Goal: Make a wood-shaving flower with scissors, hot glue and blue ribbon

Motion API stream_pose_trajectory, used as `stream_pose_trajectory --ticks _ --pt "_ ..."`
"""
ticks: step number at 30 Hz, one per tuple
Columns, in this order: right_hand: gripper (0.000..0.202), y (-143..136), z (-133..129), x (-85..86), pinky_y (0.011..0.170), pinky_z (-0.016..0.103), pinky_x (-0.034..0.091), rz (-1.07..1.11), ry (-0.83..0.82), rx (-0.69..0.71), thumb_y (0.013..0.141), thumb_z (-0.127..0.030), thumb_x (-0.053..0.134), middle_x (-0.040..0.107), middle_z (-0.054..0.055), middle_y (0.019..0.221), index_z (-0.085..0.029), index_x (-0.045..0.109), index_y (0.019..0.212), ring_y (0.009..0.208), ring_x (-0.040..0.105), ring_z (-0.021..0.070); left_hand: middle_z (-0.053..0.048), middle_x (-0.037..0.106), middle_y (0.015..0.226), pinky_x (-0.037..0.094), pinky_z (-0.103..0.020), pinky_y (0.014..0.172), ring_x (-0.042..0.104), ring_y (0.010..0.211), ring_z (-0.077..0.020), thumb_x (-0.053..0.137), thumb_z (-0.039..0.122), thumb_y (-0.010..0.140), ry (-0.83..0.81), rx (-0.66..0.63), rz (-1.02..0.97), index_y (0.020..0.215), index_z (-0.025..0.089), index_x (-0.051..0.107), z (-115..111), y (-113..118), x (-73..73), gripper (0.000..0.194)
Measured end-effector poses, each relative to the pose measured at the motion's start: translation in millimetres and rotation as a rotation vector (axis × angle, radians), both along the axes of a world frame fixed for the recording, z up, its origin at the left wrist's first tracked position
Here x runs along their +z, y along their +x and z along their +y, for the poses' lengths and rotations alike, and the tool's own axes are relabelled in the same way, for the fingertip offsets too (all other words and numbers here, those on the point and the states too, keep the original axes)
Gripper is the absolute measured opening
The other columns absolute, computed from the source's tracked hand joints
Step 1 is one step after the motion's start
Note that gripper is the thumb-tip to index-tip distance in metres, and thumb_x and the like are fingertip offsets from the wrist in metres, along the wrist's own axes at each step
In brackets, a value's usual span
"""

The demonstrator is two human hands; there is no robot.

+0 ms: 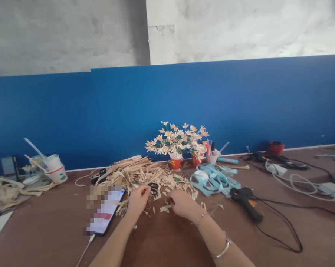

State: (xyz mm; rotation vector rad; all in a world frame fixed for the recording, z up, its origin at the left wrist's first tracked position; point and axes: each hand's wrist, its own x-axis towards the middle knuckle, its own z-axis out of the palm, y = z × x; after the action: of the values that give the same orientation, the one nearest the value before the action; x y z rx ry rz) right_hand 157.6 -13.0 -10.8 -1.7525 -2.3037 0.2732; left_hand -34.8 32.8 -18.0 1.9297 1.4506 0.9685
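In the head view, a heap of pale tan, dry, husk-like strips (145, 171) lay across the brown tabletop (161, 244), just beyond both hands. The left hand (139, 197) was pinched near black-handled metal scissors (154, 188); the right hand (181, 203) curled beside small, flat cream scraps (165, 209). Whether either grip held anything, I couldn't tell. The strips looked light, thin and fairly stiff, probably brittle enough to split lengthwise, so 2 fingertips at 1 end seemed the safest hold.
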Motion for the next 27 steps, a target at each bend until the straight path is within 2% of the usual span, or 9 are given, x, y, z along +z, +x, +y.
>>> stream_pose_trajectory --ticks 3,6,11,15,17,20,22,24,27 --pt "0.022 -1 -1 4.5 0.067 0.023 0.035 0.006 0.030 -0.017 0.074 -0.012 0.047 0.066 0.007 0.084 -0.018 0.066 0.082 0.080 0.059 0.0179 -0.004 0.070 0.084 0.045 -0.030 0.074 0.062 0.079 -0.0192 0.046 0.026 0.077 0.127 -0.127 0.098 0.086 0.020 0.066 -7 5 0.6 0.023" --pt "0.024 -1 -1 9.8 0.072 0.023 0.036 0.034 0.094 -0.057 0.078 -0.013 0.042 0.066 0.007 0.089 -0.018 0.064 0.087 0.085 0.058 0.0177 -0.004 0.068 0.090 0.044 -0.031 0.080 0.060 0.087 -0.0186 0.045 0.019 0.077 0.246 -0.219 0.172 0.087 0.022 0.067 -11 9 -1.3 0.024" --pt "0.025 1 -1 14.5 0.072 0.022 0.036 0.149 0.268 -0.151 0.084 -0.017 0.039 0.067 0.006 0.092 -0.019 0.061 0.097 0.084 0.060 0.0166 -0.006 0.067 0.084 0.044 -0.033 0.079 0.058 0.084 -0.0196 0.041 0.026 0.083 0.388 -0.096 0.181 0.079 0.020 0.068 -9 6 0.0 0.028" --pt "0.026 0 -1 15.4 0.063 0.022 0.036 0.129 0.278 -0.249 0.087 -0.023 0.038 0.069 0.005 0.077 -0.020 0.060 0.100 0.071 0.063 0.0169 -0.005 0.066 0.080 0.044 -0.034 0.077 0.058 0.082 -0.0195 0.040 0.032 0.085 0.410 -0.041 0.199 0.056 0.020 0.065 -9 5 2.1 0.040" --pt "0.025 -1 -2 15.4 0.062 0.022 0.035 0.115 0.267 -0.232 0.086 -0.024 0.039 0.069 0.005 0.077 -0.021 0.061 0.098 0.071 0.063 0.0166 -0.006 0.067 0.079 0.044 -0.035 0.076 0.058 0.081 -0.0200 0.043 0.032 0.083 0.430 -0.045 0.211 0.053 0.020 0.064 -9 5 0.6 0.039" --pt "0.022 -5 -4 15.2 0.062 0.021 0.034 0.088 0.198 -0.115 0.084 -0.025 0.043 0.069 0.003 0.076 -0.022 0.063 0.092 0.071 0.062 0.0159 -0.007 0.067 0.088 0.045 -0.037 0.080 0.058 0.087 -0.0217 0.048 0.025 0.078 0.475 -0.061 0.194 0.077 0.021 0.069 -8 7 -3.7 0.021" --pt "0.021 -8 -6 15.4 0.060 0.021 0.033 0.068 0.150 -0.059 0.083 -0.025 0.044 0.068 0.003 0.073 -0.021 0.064 0.088 0.070 0.061 0.0154 -0.008 0.066 0.095 0.044 -0.039 0.084 0.057 0.093 -0.0220 0.047 0.018 0.076 0.485 -0.094 0.183 0.094 0.021 0.066 -7 7 -5.8 0.026" --pt "0.020 -10 -7 16.1 0.059 0.021 0.033 0.059 0.131 -0.047 0.083 -0.025 0.044 0.068 0.003 0.072 -0.020 0.063 0.086 0.069 0.061 0.0150 -0.008 0.065 0.097 0.043 -0.039 0.086 0.056 0.094 -0.0218 0.044 0.014 0.076 0.473 -0.125 0.183 0.097 0.020 0.064 -7 7 -6.4 0.030" --pt "0.021 -11 -8 16.9 0.060 0.021 0.033 0.047 0.129 -0.049 0.083 -0.025 0.043 0.068 0.003 0.074 -0.020 0.063 0.085 0.071 0.060 0.0149 -0.008 0.065 0.094 0.044 -0.038 0.085 0.056 0.092 -0.0216 0.043 0.013 0.076 0.442 -0.142 0.188 0.090 0.020 0.066 -7 7 -5.5 0.028"
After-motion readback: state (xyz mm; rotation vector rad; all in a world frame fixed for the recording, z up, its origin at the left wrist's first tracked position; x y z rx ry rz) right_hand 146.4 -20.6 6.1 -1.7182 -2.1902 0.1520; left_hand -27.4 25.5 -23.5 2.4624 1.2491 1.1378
